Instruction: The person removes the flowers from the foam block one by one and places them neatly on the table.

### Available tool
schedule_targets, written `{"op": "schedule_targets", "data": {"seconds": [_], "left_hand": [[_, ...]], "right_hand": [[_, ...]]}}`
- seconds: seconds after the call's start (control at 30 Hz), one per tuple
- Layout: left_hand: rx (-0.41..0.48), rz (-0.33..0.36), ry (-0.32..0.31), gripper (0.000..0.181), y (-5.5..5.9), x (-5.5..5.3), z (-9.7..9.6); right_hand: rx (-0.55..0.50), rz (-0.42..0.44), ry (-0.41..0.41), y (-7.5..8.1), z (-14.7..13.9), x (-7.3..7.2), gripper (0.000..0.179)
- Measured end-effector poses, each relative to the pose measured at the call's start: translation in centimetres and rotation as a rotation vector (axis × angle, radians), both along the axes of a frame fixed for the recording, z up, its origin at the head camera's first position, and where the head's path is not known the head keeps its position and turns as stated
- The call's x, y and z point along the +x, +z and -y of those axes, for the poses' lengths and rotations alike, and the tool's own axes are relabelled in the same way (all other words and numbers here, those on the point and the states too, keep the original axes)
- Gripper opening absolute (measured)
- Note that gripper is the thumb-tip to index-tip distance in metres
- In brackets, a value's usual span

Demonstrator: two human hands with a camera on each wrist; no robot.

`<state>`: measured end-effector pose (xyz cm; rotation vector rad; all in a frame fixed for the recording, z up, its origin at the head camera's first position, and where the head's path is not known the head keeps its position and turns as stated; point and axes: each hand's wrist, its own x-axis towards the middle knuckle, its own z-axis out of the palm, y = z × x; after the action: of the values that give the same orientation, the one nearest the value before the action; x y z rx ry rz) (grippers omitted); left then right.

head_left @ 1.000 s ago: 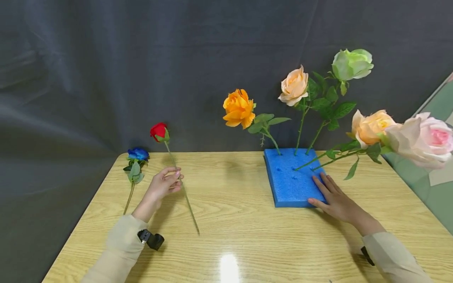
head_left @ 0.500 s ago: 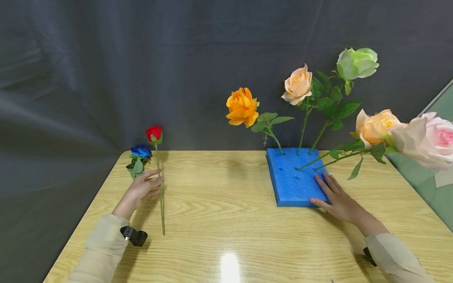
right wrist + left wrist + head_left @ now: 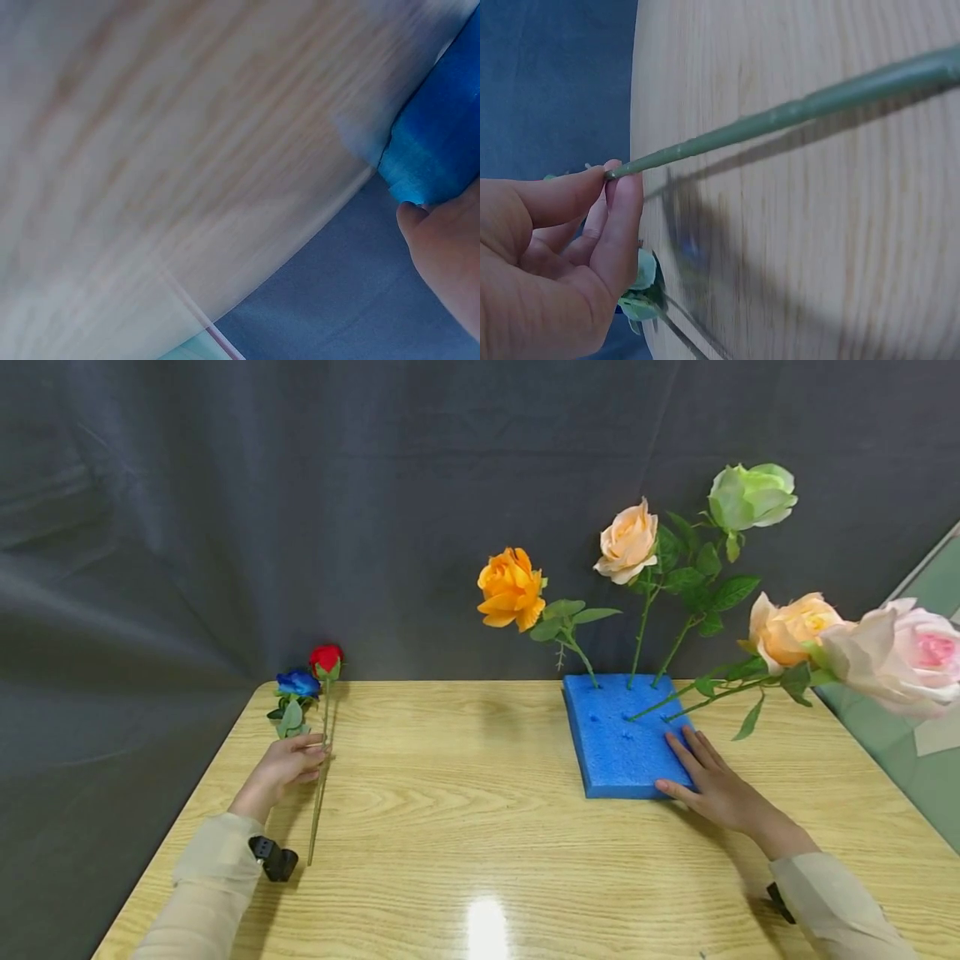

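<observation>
My left hand [image 3: 279,770] pinches the green stem of a red rose [image 3: 326,660] between thumb and fingertips. In the left wrist view the stem [image 3: 780,118] crosses close over the table, its shadow beside it. A blue rose [image 3: 297,683] lies just left of the red one, partly behind the hand. At the right, my right hand [image 3: 723,793] rests with fingers spread on the near right edge of a blue foam block [image 3: 615,768]. Standing in the block are an orange rose [image 3: 512,589], a peach rose [image 3: 628,541] and a green rose [image 3: 752,496].
Two more roses, a yellow-peach one [image 3: 795,628] and a pale pink one [image 3: 900,652], lean out from the block to the right over the table. Several small holes mark the foam's top. A dark curtain [image 3: 420,510] hangs behind the wooden table [image 3: 465,827].
My left hand has moved left with the red rose, and its flower has come lower, beside the blue rose. The right hand has stayed on the foam block.
</observation>
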<state>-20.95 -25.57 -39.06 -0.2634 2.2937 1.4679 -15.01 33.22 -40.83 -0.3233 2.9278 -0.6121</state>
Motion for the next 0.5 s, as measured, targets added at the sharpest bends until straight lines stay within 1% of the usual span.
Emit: {"op": "schedule_targets", "data": {"seconds": [0.3, 0.37, 0.5], "left_hand": [[-0.04, 0.032, -0.011, 0.052, -0.25, -0.25, 0.59], [-0.047, 0.031, -0.011, 0.052, -0.36, -0.31, 0.68], [-0.078, 0.01, -0.019, 0.049, -0.66, -0.31, 0.65]], "right_hand": [[-0.006, 0.005, -0.002, 0.05, -0.11, 0.1, 0.084], [-0.007, 0.006, -0.001, 0.08, -0.08, 0.12, 0.084], [-0.009, 0.006, 0.0, 0.1, -0.03, 0.12, 0.084]]}}
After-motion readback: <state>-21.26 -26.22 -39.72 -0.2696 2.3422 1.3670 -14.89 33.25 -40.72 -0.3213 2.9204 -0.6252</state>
